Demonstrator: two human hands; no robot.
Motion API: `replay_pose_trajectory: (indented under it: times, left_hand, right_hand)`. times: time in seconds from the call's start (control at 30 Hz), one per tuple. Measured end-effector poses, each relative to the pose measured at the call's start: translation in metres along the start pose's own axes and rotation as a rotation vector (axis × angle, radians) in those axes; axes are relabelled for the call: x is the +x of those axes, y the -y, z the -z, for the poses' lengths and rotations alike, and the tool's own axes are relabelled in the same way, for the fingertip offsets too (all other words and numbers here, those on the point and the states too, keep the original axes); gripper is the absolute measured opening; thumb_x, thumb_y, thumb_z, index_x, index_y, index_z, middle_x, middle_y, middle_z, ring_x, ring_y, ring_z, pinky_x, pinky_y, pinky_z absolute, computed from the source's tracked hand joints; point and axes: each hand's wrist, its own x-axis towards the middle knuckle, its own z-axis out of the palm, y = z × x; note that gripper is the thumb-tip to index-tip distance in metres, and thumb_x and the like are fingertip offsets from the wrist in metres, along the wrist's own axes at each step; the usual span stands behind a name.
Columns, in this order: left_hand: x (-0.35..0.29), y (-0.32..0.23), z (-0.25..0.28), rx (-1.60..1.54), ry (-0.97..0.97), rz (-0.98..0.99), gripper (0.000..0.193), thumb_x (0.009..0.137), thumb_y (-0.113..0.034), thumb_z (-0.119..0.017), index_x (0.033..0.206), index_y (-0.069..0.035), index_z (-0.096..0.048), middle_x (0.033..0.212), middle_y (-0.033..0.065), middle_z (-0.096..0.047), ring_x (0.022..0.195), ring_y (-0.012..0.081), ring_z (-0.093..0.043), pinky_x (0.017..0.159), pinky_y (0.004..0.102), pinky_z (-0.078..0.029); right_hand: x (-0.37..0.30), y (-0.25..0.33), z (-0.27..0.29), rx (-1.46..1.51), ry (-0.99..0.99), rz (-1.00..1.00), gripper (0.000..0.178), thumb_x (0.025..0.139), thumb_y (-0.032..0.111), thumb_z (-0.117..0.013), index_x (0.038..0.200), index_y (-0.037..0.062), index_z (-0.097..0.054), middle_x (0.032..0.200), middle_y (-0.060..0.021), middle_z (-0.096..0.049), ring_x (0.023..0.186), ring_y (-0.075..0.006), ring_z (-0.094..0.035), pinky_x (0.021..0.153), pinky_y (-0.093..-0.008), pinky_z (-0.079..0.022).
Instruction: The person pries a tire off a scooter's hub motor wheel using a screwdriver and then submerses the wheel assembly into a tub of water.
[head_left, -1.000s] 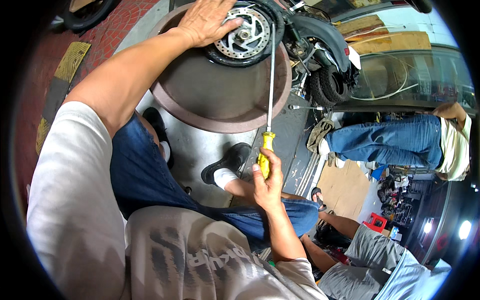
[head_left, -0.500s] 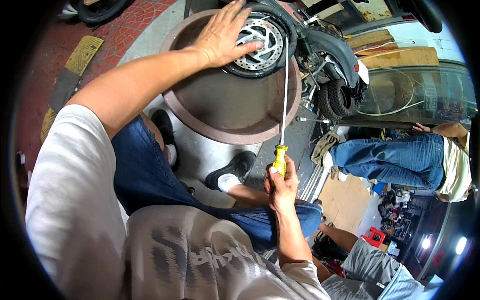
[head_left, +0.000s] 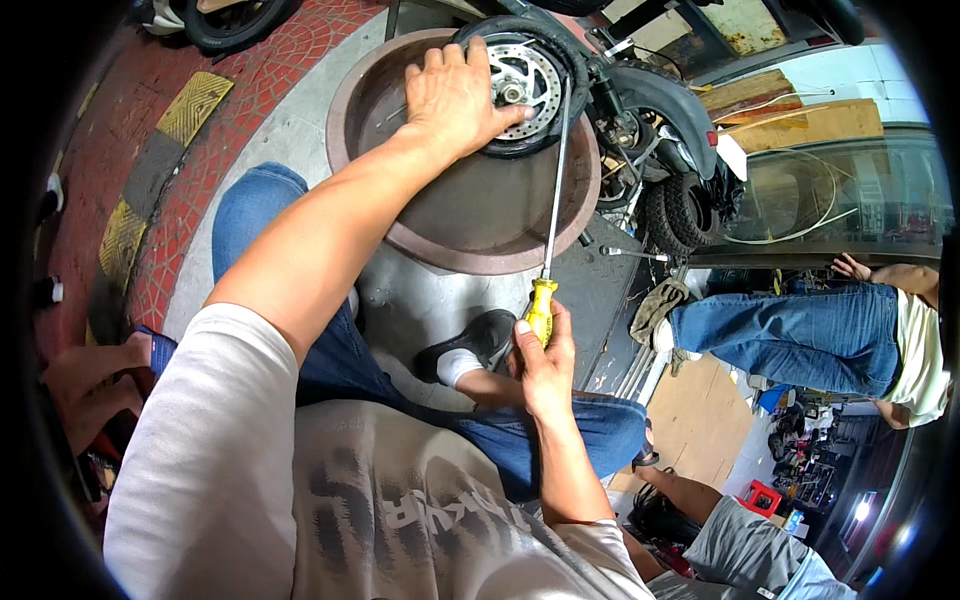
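A small wheel point(head_left: 500, 150) with a black tyre and a drilled brake disc point(head_left: 545, 90) leans tilted in a round brown basin point(head_left: 350, 130). My left hand point(head_left: 450, 105) holds the wheel at its left side, fingers over the tyre and the thumb reaching across the disc near the hub. In my right hand point(head_left: 545, 370) is the yellow handle of a long screwdriver point(head_left: 557, 195). Its shaft crosses the basin's near right rim, and the tip meets the right side of the wheel between tyre and disc; the exact contact is too small to tell.
Right of the basin stand a scooter part with a black fender point(head_left: 670, 115) and loose knobbly tyres point(head_left: 680, 215). A wrench-like tool point(head_left: 635, 255) lies on the dark mat. One person in jeans point(head_left: 790, 335) stands at right; another in grey shorts point(head_left: 745, 540) is lower right.
My left hand has shifted from the top of the tyre down its left side. The screwdriver's handle has swung left with my right hand, its tip still at the wheel.
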Motion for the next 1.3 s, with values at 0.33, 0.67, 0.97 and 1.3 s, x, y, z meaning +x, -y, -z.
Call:
replay_pose_trajectory:
  times: [0.33,0.67,0.97,1.3]
  left_hand:
    - [0.011,-0.006,-0.009,-0.124,0.151,0.101,0.083,0.080,-0.062,-0.077,0.133,-0.002,-0.056,0.117,0.0307,-0.062,0.101,0.0478,-0.071,0.083,0.0549,-0.059]
    - [0.012,-0.013,-0.006,-0.269,0.208,0.224,0.087,0.079,-0.053,-0.081,0.141,-0.001,-0.049,0.128,0.0317,-0.054,0.106,0.0489,-0.070,0.089,0.0547,-0.059]
    - [0.007,-0.016,-0.010,-0.247,0.154,0.197,0.087,0.081,-0.053,-0.083,0.140,0.000,-0.047,0.128,0.0306,-0.054,0.115,0.0462,-0.065,0.093,0.0532,-0.057]
    - [0.006,-0.014,-0.016,-0.234,0.125,0.180,0.084,0.082,-0.051,-0.082,0.137,0.002,-0.048,0.127,0.0297,-0.055,0.115,0.0452,-0.065,0.092,0.0535,-0.058]
  right_hand:
    - [0.011,0.014,0.048,-0.200,-0.013,0.021,0.039,0.102,0.011,-0.067,0.137,-0.0008,-0.052,0.091,0.0016,-0.057,0.074,-0.0054,-0.051,0.063,-0.0222,-0.043]
    - [0.030,-0.015,0.075,-0.522,-0.117,0.140,0.037,0.101,0.013,-0.068,0.133,-0.0014,-0.055,0.097,-0.0081,-0.064,0.084,-0.0158,-0.058,0.076,-0.0313,-0.050]
    - [0.034,-0.023,0.077,-0.535,-0.103,0.212,0.038,0.104,0.012,-0.065,0.138,0.0016,-0.050,0.078,0.0050,-0.052,0.060,-0.0031,-0.045,0.050,-0.0208,-0.036]
    - [0.034,-0.023,0.075,-0.550,-0.113,0.235,0.037,0.104,0.012,-0.066,0.136,0.0009,-0.052,0.078,0.0045,-0.053,0.060,-0.0036,-0.046,0.050,-0.0215,-0.037]
